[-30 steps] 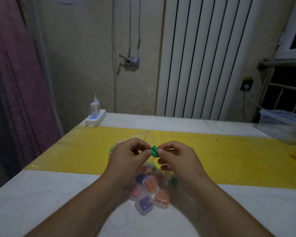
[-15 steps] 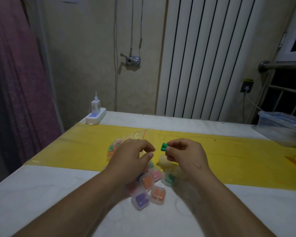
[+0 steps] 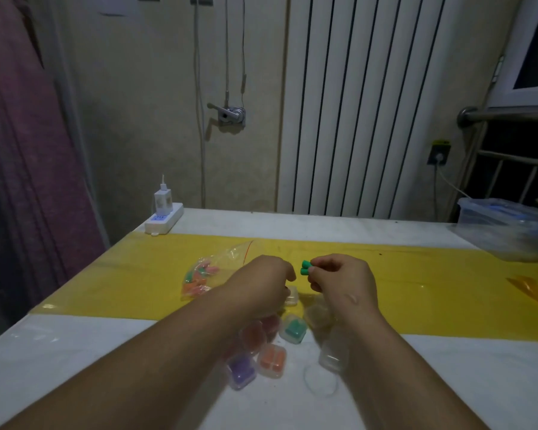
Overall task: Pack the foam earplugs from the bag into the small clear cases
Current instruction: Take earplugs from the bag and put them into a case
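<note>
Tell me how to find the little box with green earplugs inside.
Look at the white table with the yellow strip across it. Between the person's arms lies a huddle of small clear boxes. Only one box shows green inside; its neighbours show orange, purple or nothing.

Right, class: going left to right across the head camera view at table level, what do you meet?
In order: power strip → bag of earplugs → left hand → green earplugs → right hand, pinching those earplugs → clear storage box.
</note>
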Tool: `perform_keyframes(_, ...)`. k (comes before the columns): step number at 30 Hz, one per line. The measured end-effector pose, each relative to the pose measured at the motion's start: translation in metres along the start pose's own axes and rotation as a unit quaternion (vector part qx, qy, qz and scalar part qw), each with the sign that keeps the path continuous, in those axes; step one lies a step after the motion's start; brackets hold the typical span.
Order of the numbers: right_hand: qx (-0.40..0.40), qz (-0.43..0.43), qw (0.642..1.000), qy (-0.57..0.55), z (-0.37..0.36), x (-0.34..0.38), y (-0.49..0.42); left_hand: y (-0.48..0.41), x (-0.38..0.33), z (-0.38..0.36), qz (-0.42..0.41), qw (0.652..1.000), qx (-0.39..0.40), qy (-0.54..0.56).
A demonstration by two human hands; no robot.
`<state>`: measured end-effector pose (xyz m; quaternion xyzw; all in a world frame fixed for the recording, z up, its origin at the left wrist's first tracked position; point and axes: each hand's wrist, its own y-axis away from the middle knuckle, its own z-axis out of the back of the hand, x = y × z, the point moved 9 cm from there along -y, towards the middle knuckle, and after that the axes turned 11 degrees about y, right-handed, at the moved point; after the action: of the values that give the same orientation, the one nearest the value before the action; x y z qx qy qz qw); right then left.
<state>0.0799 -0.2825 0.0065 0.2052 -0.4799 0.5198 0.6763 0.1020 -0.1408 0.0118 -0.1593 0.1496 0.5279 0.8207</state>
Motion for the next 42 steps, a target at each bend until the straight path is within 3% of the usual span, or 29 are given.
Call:
perform_keyframes(6,-0.006,0.003,1.0,0.0,0.001,-0.004,-0.003,-0.014,-0.002,-0.019,0.021,0.999,0.026,-0.017)
perform_keyframes(11,-0.019,0.012,1.0,-0.008,0.005,-0.003,-0.004,-0.006,0.002,0.004,0.017,0.996,-0.037,0.082)
perform_keyframes(16,0.009,0.016,1.0,-0.022,-0.006,0.005,0.005,0.023,0.021,0.032,0.01,0.936,-0.086,0.342)
perform_keyframes(22,0.059,0.053,0.997,0.012,-0.027,0.023,0.025,0.046,0.054,0.03,0.044,0.883,-0.094,0.457)
perform_keyframes(26,0.094,0.089,0.991,0.014,-0.038,0.033,0.033,0.056,0.06,0.024,0.022,0.833,-0.112,0.541)
perform_keyframes(42,0.175,0.032,0.98,-0.084,-0.058,0.021,0.038,0.05,0.063,0.027,-0.048,0.778,-0.116,0.616)
